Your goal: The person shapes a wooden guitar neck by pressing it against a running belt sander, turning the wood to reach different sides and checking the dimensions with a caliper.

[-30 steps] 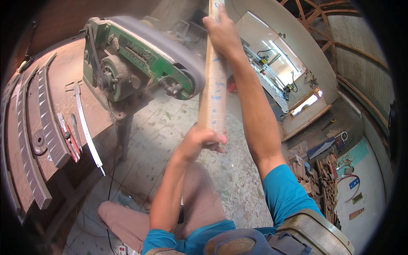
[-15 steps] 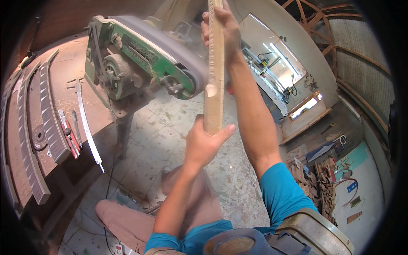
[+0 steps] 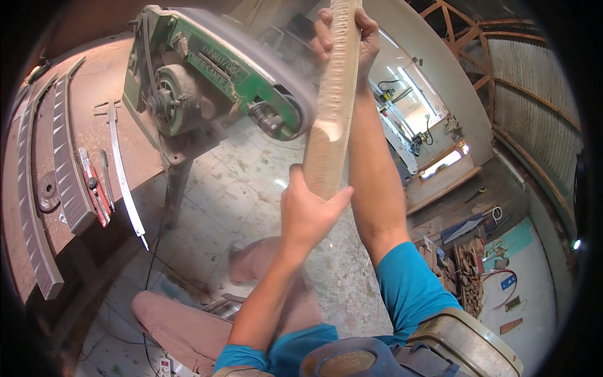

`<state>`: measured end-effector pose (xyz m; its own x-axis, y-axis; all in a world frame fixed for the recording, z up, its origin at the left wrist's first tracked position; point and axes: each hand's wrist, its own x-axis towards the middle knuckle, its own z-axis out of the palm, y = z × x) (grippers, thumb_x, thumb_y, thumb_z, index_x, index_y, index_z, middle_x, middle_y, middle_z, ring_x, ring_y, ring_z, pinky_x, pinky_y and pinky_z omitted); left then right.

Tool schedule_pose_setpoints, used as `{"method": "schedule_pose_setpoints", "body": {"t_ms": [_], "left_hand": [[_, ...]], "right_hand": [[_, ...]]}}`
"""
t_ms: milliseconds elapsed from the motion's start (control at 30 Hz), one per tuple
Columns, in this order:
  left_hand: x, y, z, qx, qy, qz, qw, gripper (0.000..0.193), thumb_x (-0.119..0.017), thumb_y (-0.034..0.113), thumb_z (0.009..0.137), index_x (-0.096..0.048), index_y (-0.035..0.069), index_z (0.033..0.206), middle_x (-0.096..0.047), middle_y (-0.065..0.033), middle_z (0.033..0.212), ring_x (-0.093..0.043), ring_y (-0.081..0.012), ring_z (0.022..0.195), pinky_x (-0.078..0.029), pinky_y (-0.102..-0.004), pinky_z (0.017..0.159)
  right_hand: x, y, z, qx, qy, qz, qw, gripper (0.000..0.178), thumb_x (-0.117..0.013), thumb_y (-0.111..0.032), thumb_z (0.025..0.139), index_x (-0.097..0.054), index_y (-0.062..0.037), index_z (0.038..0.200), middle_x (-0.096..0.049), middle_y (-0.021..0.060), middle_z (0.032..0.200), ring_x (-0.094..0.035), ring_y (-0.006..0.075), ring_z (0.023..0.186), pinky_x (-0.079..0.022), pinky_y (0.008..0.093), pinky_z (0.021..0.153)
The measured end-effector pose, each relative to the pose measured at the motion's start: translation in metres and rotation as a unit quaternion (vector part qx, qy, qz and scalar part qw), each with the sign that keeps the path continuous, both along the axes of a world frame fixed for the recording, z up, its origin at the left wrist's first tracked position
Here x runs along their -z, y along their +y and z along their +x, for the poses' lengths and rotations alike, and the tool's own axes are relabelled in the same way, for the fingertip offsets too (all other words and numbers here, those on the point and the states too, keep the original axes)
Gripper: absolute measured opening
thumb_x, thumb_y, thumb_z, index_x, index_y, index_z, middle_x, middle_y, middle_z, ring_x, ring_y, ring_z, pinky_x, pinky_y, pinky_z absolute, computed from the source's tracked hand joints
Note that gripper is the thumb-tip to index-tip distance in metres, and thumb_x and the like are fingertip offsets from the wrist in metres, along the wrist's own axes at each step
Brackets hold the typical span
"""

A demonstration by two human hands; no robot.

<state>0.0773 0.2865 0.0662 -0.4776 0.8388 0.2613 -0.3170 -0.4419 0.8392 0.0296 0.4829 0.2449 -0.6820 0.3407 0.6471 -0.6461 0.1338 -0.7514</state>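
Note:
A long pale wooden piece (image 3: 333,100) with a carved, scalloped edge runs from the middle of the view to the top. My left hand (image 3: 308,210) grips its near end. My right hand (image 3: 352,28) grips it near the far end at the top. The piece rests against the rounded nose of a green belt sander (image 3: 220,75), whose belt is blurred with motion.
A dusty brown workbench (image 3: 75,113) at the left carries several curved ridged wooden strips (image 3: 66,157), a thin metal blade and a red tool (image 3: 94,191). The tiled floor (image 3: 232,188) lies below. Tools and scrap wood (image 3: 468,264) are piled at the right.
The wooden piece has turned so its carved edge faces me and has shifted slightly right along the sander nose. My left hand has moved up and re-gripped the near end.

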Motion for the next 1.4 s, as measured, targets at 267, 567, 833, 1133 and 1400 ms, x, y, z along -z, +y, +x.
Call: {"method": "schedule_pose_setpoints", "body": {"t_ms": [267,567,833,1133,1400], "left_hand": [[0.006,0.007,0.001,0.01,-0.012,0.015,1.0,0.053,-0.085,0.02,0.072,-0.054,-0.006,0.108,-0.072,-0.028,0.096,-0.073,-0.0435,0.09,-0.057,-0.0468,0.079],[0.016,0.013,-0.004,0.068,-0.035,0.039,0.996,0.051,-0.084,0.02,0.072,-0.057,-0.006,0.107,-0.071,-0.0227,0.092,-0.073,-0.0311,0.082,-0.056,-0.0408,0.074],[0.02,0.017,-0.007,0.123,-0.046,0.05,0.99,0.048,-0.084,0.018,0.073,-0.058,-0.005,0.106,-0.066,-0.0127,0.088,-0.065,-0.0181,0.078,-0.054,-0.0335,0.07],[0.024,0.023,-0.008,0.175,-0.083,0.078,0.978,0.043,-0.084,0.013,0.075,-0.058,0.0,0.106,-0.059,-0.0018,0.085,-0.058,-0.0102,0.074,-0.05,-0.0268,0.068],[0.025,0.024,-0.011,0.234,-0.12,0.083,0.961,0.046,-0.083,0.015,0.075,-0.059,-0.002,0.11,-0.061,-0.0038,0.088,-0.061,-0.0117,0.074,-0.051,-0.0278,0.068]], "right_hand": [[0.001,-0.002,0.004,0.03,-0.004,0.022,0.999,0.04,-0.044,-0.038,0.107,-0.054,0.0006,0.109,-0.06,0.0156,0.099,-0.057,0.0201,0.06,-0.053,0.0305,0.04],[-0.001,-0.002,0.01,0.184,-0.111,0.098,0.972,0.043,-0.043,-0.044,0.106,-0.058,-0.0044,0.102,-0.052,0.0067,0.06,-0.053,0.0169,0.043,-0.048,0.0264,0.038],[0.0,-0.036,-0.002,0.256,-0.066,0.096,0.96,0.044,-0.046,-0.031,0.106,-0.046,-0.0135,0.146,-0.058,0.003,0.082,-0.052,0.0106,0.046,-0.046,0.0235,0.037],[-0.004,-0.031,-0.001,0.265,-0.082,0.159,0.947,0.062,-0.044,-0.02,0.105,-0.026,-0.0143,0.164,-0.057,0.0019,0.081,-0.05,0.0081,0.045,-0.045,0.0228,0.036],[-0.004,-0.014,0.002,0.304,-0.081,0.226,0.922,0.061,-0.048,-0.018,0.105,-0.028,-0.0072,0.162,-0.055,0.0026,0.077,-0.052,0.0095,0.045,-0.045,0.0239,0.037]]}}
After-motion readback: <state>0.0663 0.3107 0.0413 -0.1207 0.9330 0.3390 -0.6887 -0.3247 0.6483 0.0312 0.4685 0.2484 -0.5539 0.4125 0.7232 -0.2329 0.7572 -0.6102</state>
